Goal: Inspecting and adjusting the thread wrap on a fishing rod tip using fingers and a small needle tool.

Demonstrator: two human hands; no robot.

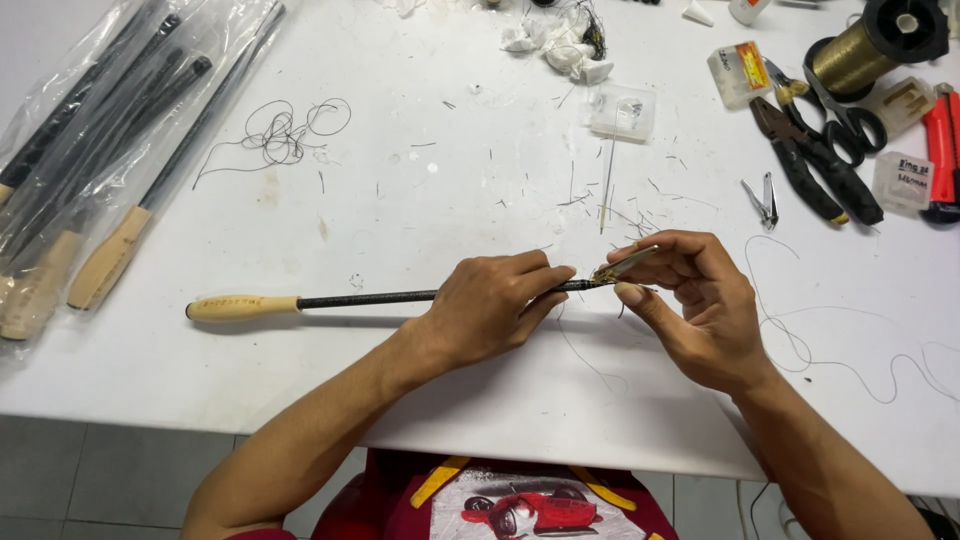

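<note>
A thin black rod with a pale cork handle lies across the white table. My left hand grips the rod near its right end. My right hand pinches a small metal tool or blade against the rod's tip, where gold thread is wound. Fine dark thread trails from the tip over the table's front edge.
Bagged rods with cork handles lie at the far left. Pliers, scissors, nail clippers, a gold thread spool, a red knife and small boxes sit at the upper right. Loose thread curls at centre left.
</note>
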